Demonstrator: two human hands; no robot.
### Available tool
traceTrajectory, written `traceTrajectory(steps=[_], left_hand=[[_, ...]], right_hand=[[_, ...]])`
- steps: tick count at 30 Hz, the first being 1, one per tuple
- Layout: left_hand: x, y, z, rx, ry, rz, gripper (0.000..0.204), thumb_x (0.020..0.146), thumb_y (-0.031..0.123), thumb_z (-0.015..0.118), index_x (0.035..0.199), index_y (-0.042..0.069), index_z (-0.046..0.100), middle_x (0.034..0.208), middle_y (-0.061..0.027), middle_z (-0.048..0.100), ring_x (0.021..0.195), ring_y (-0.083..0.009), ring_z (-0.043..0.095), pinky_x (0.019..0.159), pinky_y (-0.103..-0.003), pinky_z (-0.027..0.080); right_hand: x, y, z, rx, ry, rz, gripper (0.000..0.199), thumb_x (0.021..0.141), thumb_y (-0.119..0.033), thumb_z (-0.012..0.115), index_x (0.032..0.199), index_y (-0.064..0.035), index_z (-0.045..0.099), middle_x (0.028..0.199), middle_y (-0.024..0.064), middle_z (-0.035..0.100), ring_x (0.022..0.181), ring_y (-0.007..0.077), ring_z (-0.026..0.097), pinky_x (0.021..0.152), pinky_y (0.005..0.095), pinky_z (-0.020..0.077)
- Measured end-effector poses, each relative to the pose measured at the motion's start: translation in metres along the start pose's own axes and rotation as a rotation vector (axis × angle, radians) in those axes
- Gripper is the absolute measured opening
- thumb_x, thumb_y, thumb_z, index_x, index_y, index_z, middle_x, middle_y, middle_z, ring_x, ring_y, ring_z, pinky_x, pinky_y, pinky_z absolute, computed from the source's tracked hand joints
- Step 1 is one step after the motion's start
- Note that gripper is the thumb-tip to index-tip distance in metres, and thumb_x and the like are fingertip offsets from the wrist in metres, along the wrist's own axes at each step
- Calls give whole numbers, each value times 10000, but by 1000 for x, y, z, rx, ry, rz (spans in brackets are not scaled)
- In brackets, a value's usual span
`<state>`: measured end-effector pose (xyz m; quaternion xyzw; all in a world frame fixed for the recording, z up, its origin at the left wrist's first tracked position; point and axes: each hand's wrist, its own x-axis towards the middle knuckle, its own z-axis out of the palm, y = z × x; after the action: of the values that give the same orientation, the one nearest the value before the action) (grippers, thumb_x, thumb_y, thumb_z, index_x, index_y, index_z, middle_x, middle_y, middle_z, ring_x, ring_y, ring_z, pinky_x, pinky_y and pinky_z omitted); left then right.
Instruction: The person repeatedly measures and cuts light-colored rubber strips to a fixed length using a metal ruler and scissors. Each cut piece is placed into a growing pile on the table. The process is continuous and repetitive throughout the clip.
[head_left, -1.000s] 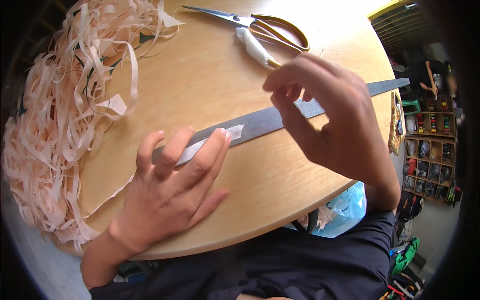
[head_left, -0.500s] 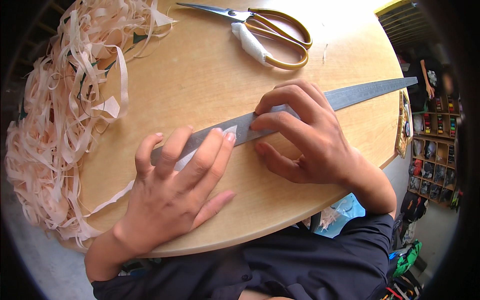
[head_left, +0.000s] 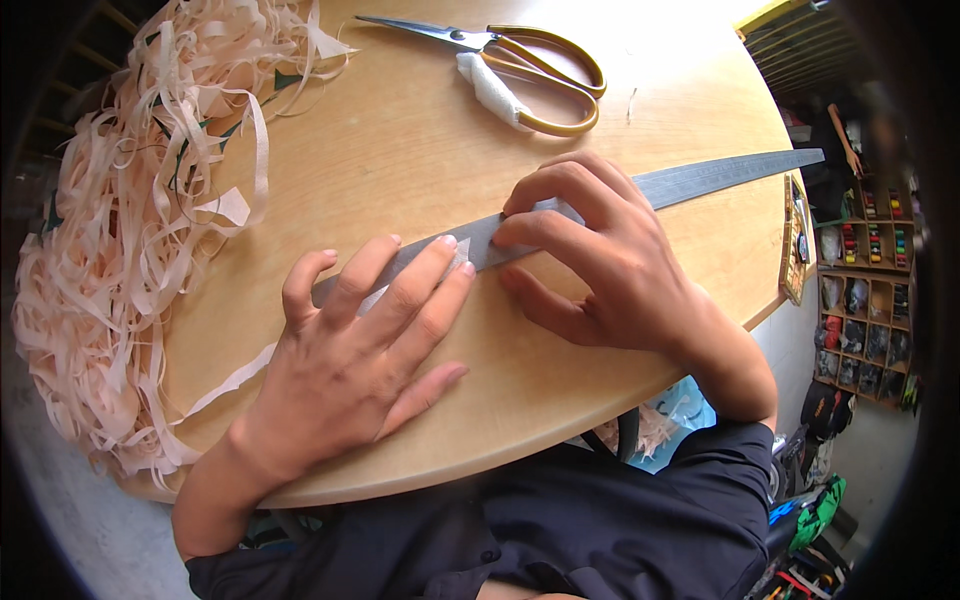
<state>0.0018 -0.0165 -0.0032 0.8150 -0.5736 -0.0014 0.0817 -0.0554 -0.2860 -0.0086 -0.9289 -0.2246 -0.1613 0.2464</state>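
A long grey metal ruler lies slanted across the round wooden table. My left hand rests flat on the ruler's near end, fingers spread, pinning a pale thin strip that runs out from under it toward the table's left edge. My right hand presses its fingertips on the ruler's middle, just right of the left fingertips. Neither hand grips anything.
A big heap of pale cut strips covers the table's left side. Gold-handled scissors with a white wrap on one handle lie at the far edge. Shelves with small coloured items stand at the right.
My right hand came down from above the ruler and now presses on its middle, sliding slightly left toward my left hand. The left hand has stayed in place.
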Motion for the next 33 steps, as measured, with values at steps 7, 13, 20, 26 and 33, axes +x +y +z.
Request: traceTrajectory(steps=[7, 13, 20, 26, 33], left_hand=[[0, 1, 6, 11, 36, 0, 663, 951, 427, 682, 1513, 102, 544, 1571, -31, 488, 1406, -262, 403, 1166, -509, 209], [0, 1, 10, 15, 53, 10, 617, 982, 418, 659, 1503, 105, 557, 1561, -16, 483, 1403, -251, 366, 1156, -513, 202], [0, 1, 10, 28, 64, 10, 608, 988, 421, 651, 1500, 106, 561, 1552, -13, 484, 1392, -248, 370, 1154, -505, 199], [-3, 3, 5, 12, 45, -3, 670, 948, 407, 683, 1523, 96, 538, 1593, -33, 490, 1397, -287, 416, 1178, -478, 214], [-54, -6, -18, -42, 58, -144, 513, 894, 228, 771, 1359, 36, 665, 1380, -111, 610, 1244, -304, 548, 1049, -491, 411]], right_hand=[[-1, -1, 2, -13, 26, -4, 328, 719, -80, 842, 1022, -85, 717, 1054, 88, 661, 974, 315, 645, 844, 430, 531], [-2, 0, 4, -22, 30, -4, 327, 728, -87, 841, 1034, -93, 726, 1062, 86, 662, 996, 309, 646, 859, 433, 529], [-3, -1, 8, -50, 35, -41, 393, 757, -89, 824, 1141, -156, 773, 1091, 78, 658, 1013, 315, 640, 874, 440, 531], [-4, -5, 6, -124, -7, -51, 423, 764, -95, 803, 1177, -185, 778, 1121, 71, 654, 1045, 311, 634, 890, 451, 533], [-3, -7, 4, -157, -52, -75, 448, 735, -73, 791, 1172, -171, 770, 1116, 76, 653, 1065, 318, 638, 921, 466, 531]])
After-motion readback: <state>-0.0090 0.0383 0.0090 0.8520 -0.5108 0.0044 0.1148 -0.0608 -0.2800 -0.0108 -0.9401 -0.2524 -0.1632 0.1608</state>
